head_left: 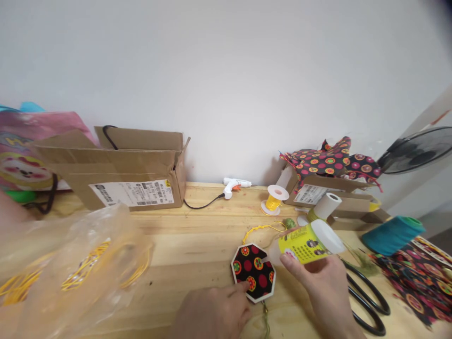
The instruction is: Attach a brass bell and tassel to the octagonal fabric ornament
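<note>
My right hand (pixel 323 282) is wrapped round a glue bottle (pixel 305 244) with a yellow-green label, tilted so its nozzle points left and touches or hangs just over an octagonal piece (pixel 254 268). That piece lies on the wooden table, with black floral fabric inside a white edge. Fingers of my left hand (pixel 221 306) rest on its lower left; the index finger is stretched out and the others are curled under. A yellow cord (pixel 259 228) runs from its top, and a green cord (pixel 266 320) hangs from its bottom.
Black-handled scissors (pixel 370 301) lie right of my right hand. Plastic bags with yellow cords (pixel 88 268) are at left. Behind stand a cardboard box (pixel 116 165), a glue gun (pixel 233 186), a yellow spool (pixel 273 200), a fabric-filled box (pixel 310 193) and teal thread (pixel 391 234).
</note>
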Tool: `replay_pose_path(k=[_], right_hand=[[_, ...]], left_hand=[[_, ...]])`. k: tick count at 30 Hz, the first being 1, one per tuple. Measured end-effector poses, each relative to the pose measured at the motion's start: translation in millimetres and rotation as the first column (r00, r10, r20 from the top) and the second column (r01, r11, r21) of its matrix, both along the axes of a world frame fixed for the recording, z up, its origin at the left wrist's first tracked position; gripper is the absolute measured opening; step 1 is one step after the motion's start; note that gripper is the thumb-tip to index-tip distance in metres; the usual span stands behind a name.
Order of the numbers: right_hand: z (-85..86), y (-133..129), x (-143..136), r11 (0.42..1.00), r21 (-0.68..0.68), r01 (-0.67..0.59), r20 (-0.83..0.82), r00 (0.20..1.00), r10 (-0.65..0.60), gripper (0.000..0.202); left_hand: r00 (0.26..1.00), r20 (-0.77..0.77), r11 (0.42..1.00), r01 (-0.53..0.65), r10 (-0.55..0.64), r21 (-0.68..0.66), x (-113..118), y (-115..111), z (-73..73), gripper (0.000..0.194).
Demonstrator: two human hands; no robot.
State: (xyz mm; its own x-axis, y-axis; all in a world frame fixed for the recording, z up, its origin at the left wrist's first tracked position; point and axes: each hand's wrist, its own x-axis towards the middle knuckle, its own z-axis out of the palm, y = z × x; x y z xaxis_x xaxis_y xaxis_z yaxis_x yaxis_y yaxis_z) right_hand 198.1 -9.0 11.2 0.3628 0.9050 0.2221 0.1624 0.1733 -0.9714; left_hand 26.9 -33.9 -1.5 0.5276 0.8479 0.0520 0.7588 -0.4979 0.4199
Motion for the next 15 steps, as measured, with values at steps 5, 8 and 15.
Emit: replay_pose_path(k=[5,8,15], right_hand=[[0.5,-1,-1,0.999,0.015,0.033,-0.029,0.999,-0.033,0.041],[-0.6,1,5,1.000,0.005,0.028,-0.053,0.998,-0.027,0.036],[-0.5,8,22,0.978,0.049,0.202,-0.209,0.960,-0.188,0.040]], left_hand=[[1.000,0.002,1.000,0.003,-0.003,-0.002,-1,0,-1.0,0.021],[1.000,0.022,1.000,0.006,-0.006,0.000,-1,1,-2.3,0.022],[0.999,-0.028,0.999,-0.018,0.017,-0.048,1,1,6.1,0.022]])
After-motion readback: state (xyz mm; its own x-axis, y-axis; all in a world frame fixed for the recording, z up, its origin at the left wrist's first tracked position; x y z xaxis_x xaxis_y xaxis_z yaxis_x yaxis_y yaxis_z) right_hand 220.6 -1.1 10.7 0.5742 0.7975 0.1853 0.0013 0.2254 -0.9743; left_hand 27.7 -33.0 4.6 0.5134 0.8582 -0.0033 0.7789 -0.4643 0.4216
